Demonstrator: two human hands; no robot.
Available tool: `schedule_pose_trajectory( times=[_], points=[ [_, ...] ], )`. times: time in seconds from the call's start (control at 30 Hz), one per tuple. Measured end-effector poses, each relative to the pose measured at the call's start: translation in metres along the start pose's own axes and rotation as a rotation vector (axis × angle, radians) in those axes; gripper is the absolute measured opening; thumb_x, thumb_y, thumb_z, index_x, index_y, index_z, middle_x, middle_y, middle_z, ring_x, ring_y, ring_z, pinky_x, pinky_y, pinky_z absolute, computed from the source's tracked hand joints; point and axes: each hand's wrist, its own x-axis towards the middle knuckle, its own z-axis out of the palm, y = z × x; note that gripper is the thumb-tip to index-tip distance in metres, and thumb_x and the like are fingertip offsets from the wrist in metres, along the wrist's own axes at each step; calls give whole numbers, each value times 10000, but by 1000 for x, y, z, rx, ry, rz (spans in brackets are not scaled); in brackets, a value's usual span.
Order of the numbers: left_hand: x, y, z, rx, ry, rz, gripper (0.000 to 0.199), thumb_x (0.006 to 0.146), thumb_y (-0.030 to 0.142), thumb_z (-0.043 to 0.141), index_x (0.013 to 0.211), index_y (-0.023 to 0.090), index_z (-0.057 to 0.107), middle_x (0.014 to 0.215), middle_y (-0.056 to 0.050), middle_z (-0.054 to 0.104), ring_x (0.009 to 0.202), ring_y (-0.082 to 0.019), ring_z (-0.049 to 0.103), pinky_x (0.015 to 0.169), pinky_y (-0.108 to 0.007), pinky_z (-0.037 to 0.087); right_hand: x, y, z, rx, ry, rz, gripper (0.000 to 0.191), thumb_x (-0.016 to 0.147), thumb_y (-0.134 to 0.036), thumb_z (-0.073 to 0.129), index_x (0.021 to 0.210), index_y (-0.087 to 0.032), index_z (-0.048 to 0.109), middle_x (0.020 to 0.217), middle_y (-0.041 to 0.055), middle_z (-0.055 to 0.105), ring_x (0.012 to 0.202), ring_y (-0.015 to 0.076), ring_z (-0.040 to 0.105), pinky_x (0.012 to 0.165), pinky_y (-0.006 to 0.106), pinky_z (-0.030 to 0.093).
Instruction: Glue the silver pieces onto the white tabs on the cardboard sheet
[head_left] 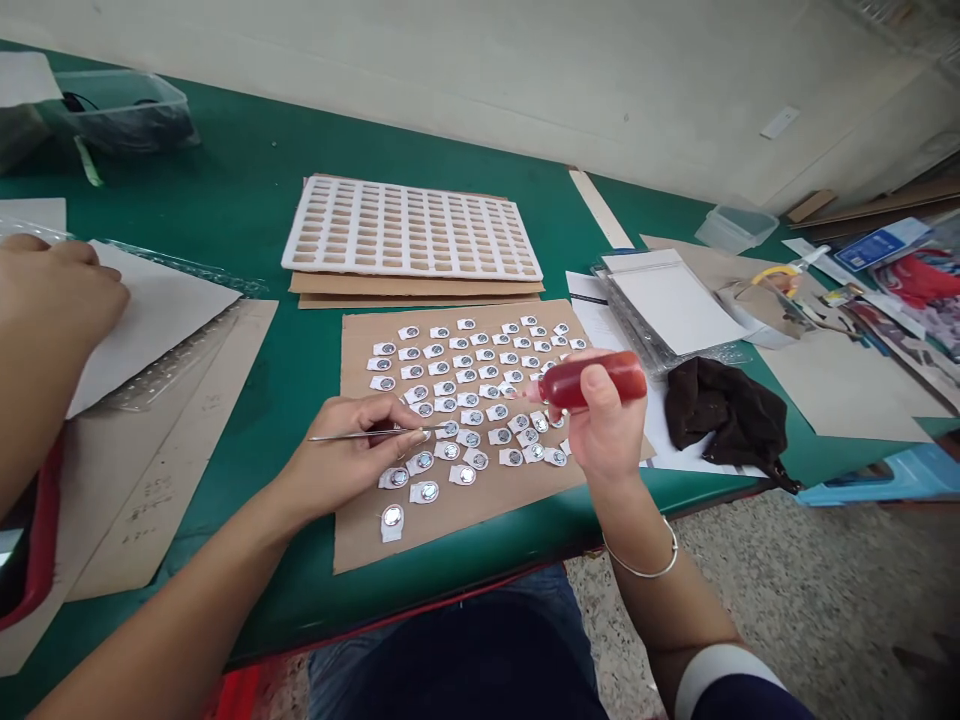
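Note:
My left hand [364, 440] pinches a pair of thin metal tweezers [341, 437], whose tip points right at one of the small round silver pieces on white tabs [425, 491]. Many such pieces lie in loose rows on a sheet of brown cardboard [367, 552]. In my right hand [606, 425] is a red squeeze bottle [596, 382], tilted nearly level, its narrow pale nozzle pointing left above the pieces. Whether the nozzle touches any piece I cannot tell. My right fingers and the bottle hide some pieces at the cardboard's right side.
Behind the cardboard, a white grid tray [412, 187] lies on cardboard sheets. A dark cloth [724, 415] and white cards [675, 300] lie to the right, with yellow-handled scissors [776, 275] beyond. Another person's hand [56, 290] rests over papers at left. A clear plastic box [139, 110] stands behind.

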Motion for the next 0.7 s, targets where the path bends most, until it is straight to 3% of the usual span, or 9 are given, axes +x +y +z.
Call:
schedule_pose_trajectory(
  times=[0.13,0.23,0.37,0.53,0.7],
  points=[
    [0,-9,10,126,-32,50,162,833,328,564,820,186,642,801,-34,689,673,-143,614,547,-221,445,30,-3,11,13,-79,130,298,801,-502,509,862,-210,490,630,17,608,601,183,675,370,233,424],
    [-3,-14,20,220,-34,192,118,855,265,521,838,189,610,814,-34,683,700,-148,620,604,-244,465,39,4,25,23,-159,175,353,782,-537,525,883,-200,499,653,28,626,615,181,678,385,235,443],
    [-7,-15,30,323,-1,404,97,846,185,489,836,190,585,807,-49,674,733,-171,632,684,-288,491,35,21,39,-6,-242,191,372,789,-539,530,942,-202,494,660,21,637,626,183,681,395,233,453],
    [-10,-11,36,490,-7,464,134,810,118,463,781,195,569,706,-48,643,678,-181,624,650,-292,497,22,35,41,-46,-232,185,303,792,-493,555,888,-208,522,635,3,632,575,171,664,430,255,467],
    [-13,-2,46,723,37,611,188,783,48,411,759,167,554,724,-79,654,618,-189,614,584,-309,491,17,37,41,-245,-232,38,256,719,-435,655,797,-210,562,639,-11,600,596,153,625,550,303,510]
  ],
)
